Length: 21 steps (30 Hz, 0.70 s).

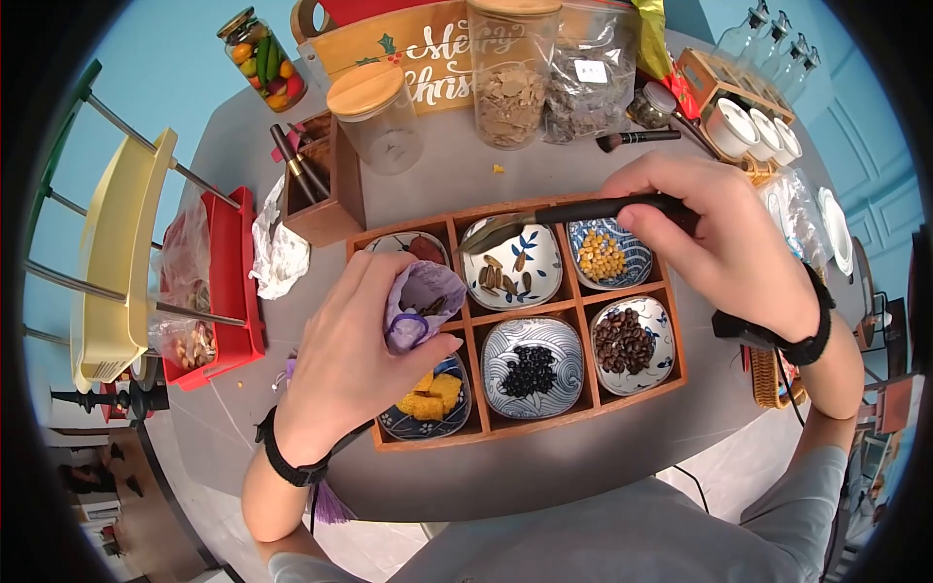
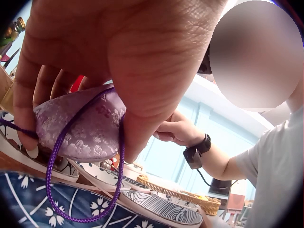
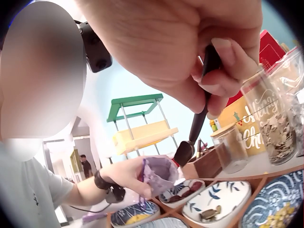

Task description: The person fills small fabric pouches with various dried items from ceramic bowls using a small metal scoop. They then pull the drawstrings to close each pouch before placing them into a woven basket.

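Note:
In the head view my left hand point(image 1: 335, 355) grips a purple brocade drawstring pouch point(image 1: 442, 284), its mouth open with dark bits inside. My right hand point(image 1: 724, 228) holds a dark spoon point(image 1: 593, 210) by its black handle. The spoon's bowl hangs over a white leaf-patterned dish point(image 1: 544, 284) of brown pods, pointing toward the pouch. From the right wrist, the bowl appears right beside the pouch's mouth. Below is a wooden tray point(image 1: 673, 321) whose compartments hold dishes: corn kernels point(image 1: 602, 255), coffee beans point(image 1: 625, 342), black beans point(image 1: 530, 371), yellow chunks point(image 1: 431, 400) and partly hidden dark red pieces point(image 1: 425, 250).
Behind the tray stand an empty lidded jar point(image 1: 384, 136), a jar of flakes point(image 1: 510, 107), a plastic bag point(image 1: 590, 83) and a makeup brush point(image 1: 637, 140). A wooden box point(image 1: 326, 185) and a red-and-yellow rack point(image 1: 117, 262) stand left; white cups point(image 1: 734, 128) sit back right.

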{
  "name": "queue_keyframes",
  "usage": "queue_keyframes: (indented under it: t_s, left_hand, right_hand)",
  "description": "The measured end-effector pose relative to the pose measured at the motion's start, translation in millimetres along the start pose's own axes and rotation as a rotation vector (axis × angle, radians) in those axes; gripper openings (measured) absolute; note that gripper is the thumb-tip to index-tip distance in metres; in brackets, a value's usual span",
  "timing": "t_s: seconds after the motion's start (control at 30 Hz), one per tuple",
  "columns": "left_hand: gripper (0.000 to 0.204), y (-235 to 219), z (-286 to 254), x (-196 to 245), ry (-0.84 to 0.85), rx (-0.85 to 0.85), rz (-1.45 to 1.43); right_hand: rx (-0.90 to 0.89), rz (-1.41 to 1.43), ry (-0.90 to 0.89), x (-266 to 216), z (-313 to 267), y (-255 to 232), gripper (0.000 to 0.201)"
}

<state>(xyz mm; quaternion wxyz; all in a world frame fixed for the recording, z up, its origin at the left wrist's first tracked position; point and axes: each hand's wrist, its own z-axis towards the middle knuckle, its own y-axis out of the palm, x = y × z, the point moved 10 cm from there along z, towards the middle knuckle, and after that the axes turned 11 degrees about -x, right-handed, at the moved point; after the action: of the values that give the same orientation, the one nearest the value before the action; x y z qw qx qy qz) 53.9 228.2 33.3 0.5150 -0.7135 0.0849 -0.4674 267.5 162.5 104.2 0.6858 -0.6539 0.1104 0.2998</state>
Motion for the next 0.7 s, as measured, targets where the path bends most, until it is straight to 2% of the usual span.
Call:
queue_keyframes:
  t_s: [0.03,0.07,0.17,0.3,0.5,0.6,0.7]
  left_hand:
    - [0.067,-0.4,-0.2,0.2,0.006,0.004,0.001]
    - [0.067,-0.6,-0.5,0.7,0.013,0.007,0.003]
    - [0.068,-0.4,-0.9,2.5,0.021,0.009,0.019]
    - [0.068,-0.5,-2.5,4.6,0.023,0.001,0.018]
    - [0.069,-2.3,-2.8,3.1,0.015,0.002,0.018]
    - [0.070,-2.0,-2.0,3.2,0.022,0.002,0.013]
    - [0.070,-1.8,-2.1,3.3,0.017,-0.003,0.015]
  right_hand:
    - [0.021,-0.037,0.005,9.5,0.7,0.8,0.015]
    - [0.025,-0.210,-0.105,5.3,1.5,5.5,0.016]
    - [-0.002,-0.358,-0.146,12.8,6.7,29.1,0.015]
    - [-0.054,-0.419,-0.194,18.4,13.8,41.6,0.017]
    - [-0.165,-0.301,-0.160,29.7,9.7,37.7,0.017]
    - [-0.226,-0.107,-0.080,41.2,7.1,48.4,0.013]
    - [-0.381,0.019,0.118,57.7,6.8,56.4,0.015]
